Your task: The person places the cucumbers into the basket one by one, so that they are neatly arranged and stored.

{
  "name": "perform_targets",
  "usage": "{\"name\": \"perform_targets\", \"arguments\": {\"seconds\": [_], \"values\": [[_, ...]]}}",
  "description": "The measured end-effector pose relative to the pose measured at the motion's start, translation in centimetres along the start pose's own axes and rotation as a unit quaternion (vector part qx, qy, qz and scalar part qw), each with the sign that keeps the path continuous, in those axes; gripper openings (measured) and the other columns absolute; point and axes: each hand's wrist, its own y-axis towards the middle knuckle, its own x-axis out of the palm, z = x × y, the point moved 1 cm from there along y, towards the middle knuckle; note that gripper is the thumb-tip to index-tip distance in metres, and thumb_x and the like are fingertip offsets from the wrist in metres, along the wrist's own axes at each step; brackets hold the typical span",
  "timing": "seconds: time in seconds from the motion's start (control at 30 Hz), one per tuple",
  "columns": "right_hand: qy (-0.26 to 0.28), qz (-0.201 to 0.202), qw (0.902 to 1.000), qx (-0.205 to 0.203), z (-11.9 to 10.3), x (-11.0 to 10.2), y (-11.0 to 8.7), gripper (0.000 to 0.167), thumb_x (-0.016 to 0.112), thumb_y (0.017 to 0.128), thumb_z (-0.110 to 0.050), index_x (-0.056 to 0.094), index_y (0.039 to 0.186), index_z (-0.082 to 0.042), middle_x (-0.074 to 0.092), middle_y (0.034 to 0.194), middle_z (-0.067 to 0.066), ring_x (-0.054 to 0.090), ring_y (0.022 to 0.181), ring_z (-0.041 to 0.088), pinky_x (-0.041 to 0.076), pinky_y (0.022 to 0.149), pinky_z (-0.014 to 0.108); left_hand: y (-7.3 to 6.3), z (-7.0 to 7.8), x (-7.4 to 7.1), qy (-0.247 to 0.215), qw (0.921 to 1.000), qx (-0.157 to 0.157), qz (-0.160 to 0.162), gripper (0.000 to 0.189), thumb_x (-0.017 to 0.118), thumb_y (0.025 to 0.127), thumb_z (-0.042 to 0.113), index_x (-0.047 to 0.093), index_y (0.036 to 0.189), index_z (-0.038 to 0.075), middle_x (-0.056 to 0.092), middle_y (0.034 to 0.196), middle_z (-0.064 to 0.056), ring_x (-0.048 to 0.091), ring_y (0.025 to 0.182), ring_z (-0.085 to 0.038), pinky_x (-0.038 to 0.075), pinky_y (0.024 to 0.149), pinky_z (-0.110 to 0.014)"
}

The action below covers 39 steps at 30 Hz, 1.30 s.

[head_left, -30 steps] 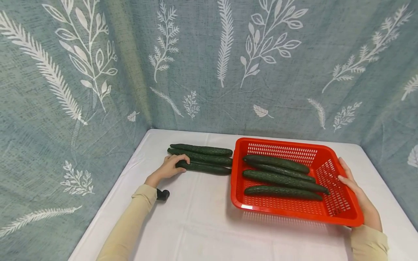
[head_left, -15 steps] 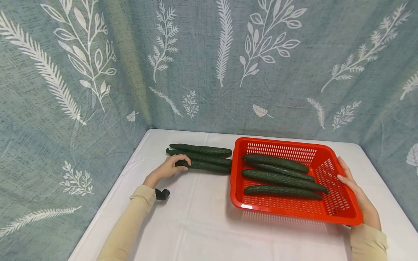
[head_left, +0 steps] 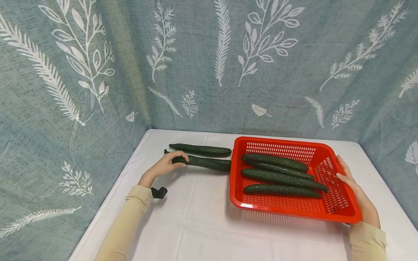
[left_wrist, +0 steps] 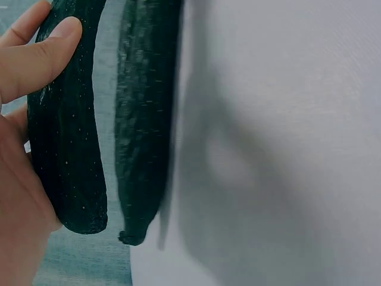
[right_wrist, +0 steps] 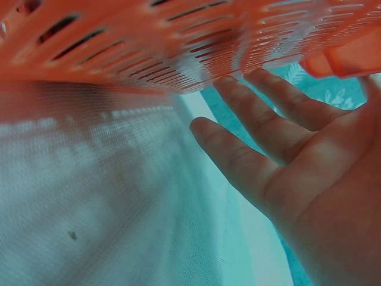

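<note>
Dark green and faintly ridged, the held cucumber [left_wrist: 71,149] lies pinched between the thumb and fingers of the left hand [head_left: 166,164], close to its nine o'clock end. Its other end points to just past three o'clock and comes up to the rim of the red basket; whether it touches the rim, or clears the desk [head_left: 209,232], cannot be told. In the left wrist view a second cucumber [left_wrist: 143,119] runs just beside it, with a narrow gap between them. In the head view, a stem end peeks out at about ten o'clock of the left hand, and a farther cucumber [head_left: 200,149] lies at twelve o'clock of the held one.

The red basket [head_left: 294,211] stands at three to four o'clock from there, its walls slotted. Four cucumbers [head_left: 284,180] lie in it, roughly along the nine-to-three line, the two toward twelve o'clock pressed together. The right hand [head_left: 362,201] grips the basket's three o'clock side, thumb over the rim; its other fingers are spread along the outside, as the right wrist view shows.

White cloth covers the desk. A blue-green curtain [head_left: 196,54] with white leaf prints rises at twelve o'clock.
</note>
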Motion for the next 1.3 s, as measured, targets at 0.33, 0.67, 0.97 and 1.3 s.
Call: {"name": "perform_targets", "arguments": {"seconds": [0.33,0.67,0.97,1.3], "values": [[0.005,0.011,0.9999,-0.004,-0.1,-0.1,0.2,0.061,0.013,0.099,-0.004,0.001,0.148,-0.038,0.033,0.134,-0.022,0.048,0.113,-0.004,0.047,0.085,0.017,-0.4,2.4,-1.6,-0.016,0.9996,-0.015,0.016,0.017,0.058,0.088,-0.002,0.060,0.105,-0.006,0.057,0.112,-0.020,0.048,0.112,-0.036,0.036,0.098,-0.053],[0.011,0.008,0.9999,-0.010,0.1,0.1,0.1,0.062,0.014,0.099,-0.004,-0.005,0.149,-0.034,0.033,0.135,-0.021,0.047,0.114,-0.003,0.047,0.086,0.018,-1.0,2.9,-2.4,-0.026,0.9988,-0.021,0.035,0.018,0.058,0.088,-0.002,0.059,0.106,-0.006,0.056,0.114,-0.022,0.046,0.115,-0.038,0.035,0.098,-0.054],[0.020,0.002,0.9997,-0.014,0.0,0.0,0.2,0.062,0.013,0.098,-0.003,0.001,0.149,-0.036,0.038,0.134,-0.022,0.049,0.114,-0.002,0.047,0.085,0.019,-1.0,4.0,-3.4,-0.017,0.9984,-0.014,0.052,0.018,0.058,0.088,-0.002,0.060,0.106,-0.006,0.057,0.114,-0.021,0.045,0.117,-0.039,0.035,0.097,-0.055],[0.014,0.013,0.9998,-0.003,-0.1,0.0,0.1,0.061,0.014,0.099,-0.004,0.001,0.148,-0.037,0.035,0.134,-0.022,0.048,0.113,-0.003,0.047,0.085,0.018,-0.8,5.5,-4.3,-0.023,0.9954,-0.032,0.087,0.021,0.059,0.088,-0.001,0.059,0.108,-0.005,0.057,0.113,-0.022,0.047,0.115,-0.037,0.036,0.097,-0.051]]}}
